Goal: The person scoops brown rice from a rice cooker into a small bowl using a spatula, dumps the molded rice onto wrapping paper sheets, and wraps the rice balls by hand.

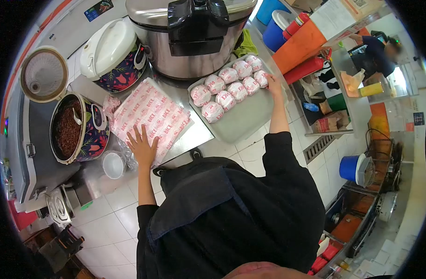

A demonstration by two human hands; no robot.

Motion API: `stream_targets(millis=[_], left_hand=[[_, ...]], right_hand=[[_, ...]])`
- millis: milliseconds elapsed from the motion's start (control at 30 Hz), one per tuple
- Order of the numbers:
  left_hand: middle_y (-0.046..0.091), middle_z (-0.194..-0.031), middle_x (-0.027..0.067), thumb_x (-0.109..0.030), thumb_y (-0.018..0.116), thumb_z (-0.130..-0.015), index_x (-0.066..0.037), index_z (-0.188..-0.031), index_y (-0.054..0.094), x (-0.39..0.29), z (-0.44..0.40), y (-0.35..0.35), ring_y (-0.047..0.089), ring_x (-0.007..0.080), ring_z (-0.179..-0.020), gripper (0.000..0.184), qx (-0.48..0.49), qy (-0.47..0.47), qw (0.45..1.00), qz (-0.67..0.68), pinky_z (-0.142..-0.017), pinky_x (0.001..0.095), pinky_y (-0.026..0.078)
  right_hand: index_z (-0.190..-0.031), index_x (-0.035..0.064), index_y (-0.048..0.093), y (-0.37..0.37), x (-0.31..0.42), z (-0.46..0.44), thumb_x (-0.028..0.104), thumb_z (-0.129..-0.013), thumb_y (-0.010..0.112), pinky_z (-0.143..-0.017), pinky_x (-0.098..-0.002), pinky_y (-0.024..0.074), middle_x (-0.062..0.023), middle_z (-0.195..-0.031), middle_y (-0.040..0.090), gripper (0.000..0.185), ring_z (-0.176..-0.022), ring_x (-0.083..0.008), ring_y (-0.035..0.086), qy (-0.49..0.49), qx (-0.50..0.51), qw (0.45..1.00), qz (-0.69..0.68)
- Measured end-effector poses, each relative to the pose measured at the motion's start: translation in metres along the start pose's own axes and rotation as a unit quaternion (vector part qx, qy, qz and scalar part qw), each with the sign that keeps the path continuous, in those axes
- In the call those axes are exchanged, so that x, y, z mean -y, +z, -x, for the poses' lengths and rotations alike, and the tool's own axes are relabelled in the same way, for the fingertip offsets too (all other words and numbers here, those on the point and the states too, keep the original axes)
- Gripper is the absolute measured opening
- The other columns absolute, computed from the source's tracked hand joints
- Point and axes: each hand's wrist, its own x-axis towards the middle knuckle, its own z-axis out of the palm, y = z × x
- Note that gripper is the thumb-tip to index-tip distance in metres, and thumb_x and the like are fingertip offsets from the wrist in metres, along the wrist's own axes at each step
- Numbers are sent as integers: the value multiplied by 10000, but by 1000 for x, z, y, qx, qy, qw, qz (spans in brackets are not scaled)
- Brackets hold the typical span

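My left hand [142, 145] lies with fingers spread on a stack of white wrapping paper [152, 114] printed in red. At the right end of a grey-green tray [243, 125], my right hand [274, 85] has its fingers around the outer side of a paper-wrapped ball [261, 78]. Several more round bundles in the same printed paper [225, 100] sit in two rows in the tray; their contents are hidden. Left of the stack, an open rice cooker [97, 135] with a floral pattern holds dark reddish-brown rice [69, 130] and a spoon [76, 116].
A large steel cooker [189, 56] and a closed floral rice cooker [113, 56] stand behind the paper. A white bowl [114, 165] is near the counter's front left. Red fire extinguishers [303, 69] are beyond the tray. Another person [376, 53] is at the far right.
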Motion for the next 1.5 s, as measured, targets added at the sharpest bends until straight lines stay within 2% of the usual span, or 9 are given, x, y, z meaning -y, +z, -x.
stream_targets(millis=[400,567,700,900,933,1000,1067,1233,1500], left_hand=[[171,-1475,168,-270,637,-792,-65,-1383,298,10,15,-48,136,425,-1343,711,-115,13,972,203,-1063,544,164],[442,-1246,210,-163,621,-816,56,-1220,418,45,74,-87,392,326,-1205,503,-470,-208,839,178,-1019,425,278],[494,-1185,165,-234,525,-896,56,-1178,443,122,98,-47,493,269,-1104,413,-339,-441,654,513,-941,371,375],[494,-1205,102,-391,332,-965,-74,-1320,352,169,125,-32,524,252,-1082,476,-120,-330,702,619,-809,367,495],[453,-1267,112,-463,362,-943,-98,-1349,326,174,123,-45,460,280,-1165,547,-154,-371,497,769,-869,420,461],[440,-1297,115,-581,392,-885,-117,-1352,335,162,127,-82,449,287,-1175,660,-148,-335,429,826,-911,490,421],[429,-1328,113,-640,327,-871,-139,-1351,351,164,142,-108,422,265,-1217,695,-119,-278,219,928,-1014,459,350],[435,-1335,99,-673,348,-840,-140,-1328,405,200,129,-111,429,308,-1215,725,-165,-323,247,898,-994,521,368],[461,-1320,115,-692,359,-822,-111,-1335,399,259,105,-116,450,305,-1206,776,-128,-211,237,939,-998,509,361]], right_hand=[[-897,57,636,8,-47,-33,263,-883,482,-630,-479,407,-198,-769,628,258,-696,-357,605,-322,-372,707,508],[-1125,16,551,206,111,188,220,-872,550,-695,-322,441,-108,-924,564,326,-805,-177,541,-330,-23,932,150],[-1328,57,376,366,134,353,347,-847,551,-744,-432,470,-248,-1051,506,587,-855,-395,565,-282,486,802,204],[-1158,-85,429,465,110,407,94,-760,499,-796,-467,446,-308,-913,578,442,-873,-423,572,-266,521,801,126],[-1081,-84,471,464,123,407,104,-755,502,-792,-464,443,-298,-882,589,377,-837,-431,575,-259,571,772,99],[-996,-53,539,453,171,418,137,-759,527,-772,-459,444,-274,-856,599,304,-790,-427,579,-225,575,778,117],[-927,-12,584,463,211,417,181,-763,561,-739,-448,449,-246,-862,613,254,-753,-412,581,-402,701,551,208],[-823,85,626,519,350,339,347,-780,603,-618,-407,427,-77,-829,612,266,-804,-284,526,-695,134,665,241],[-775,37,667,572,348,318,200,-775,589,-656,-446,523,-181,-796,652,181,-766,-362,642,-515,378,521,566]])
